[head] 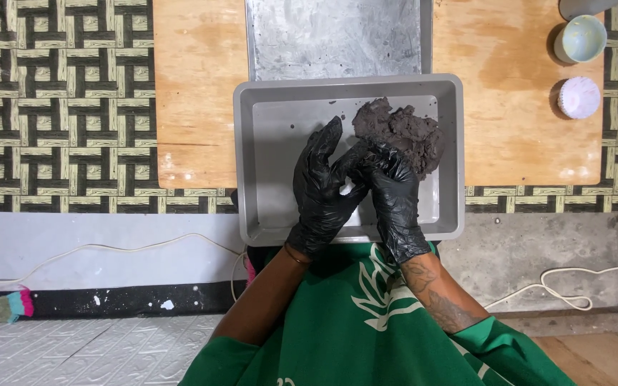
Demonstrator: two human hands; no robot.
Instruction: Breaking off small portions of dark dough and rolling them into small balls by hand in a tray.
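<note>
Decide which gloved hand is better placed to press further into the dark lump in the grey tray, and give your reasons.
Probably the right hand: its fingers already rest against the dark lump in the grey tray. The left hand lies beside it, fingers pointing at bare tray floor, apart from the lump.

We can't see the right hand (pixel 393 196) fingertips, buried in the dark clay lump (pixel 402 134); metal sheet (pixel 334 37) and grey cylinder (pixel 582 6) cut off at top edge.
</note>
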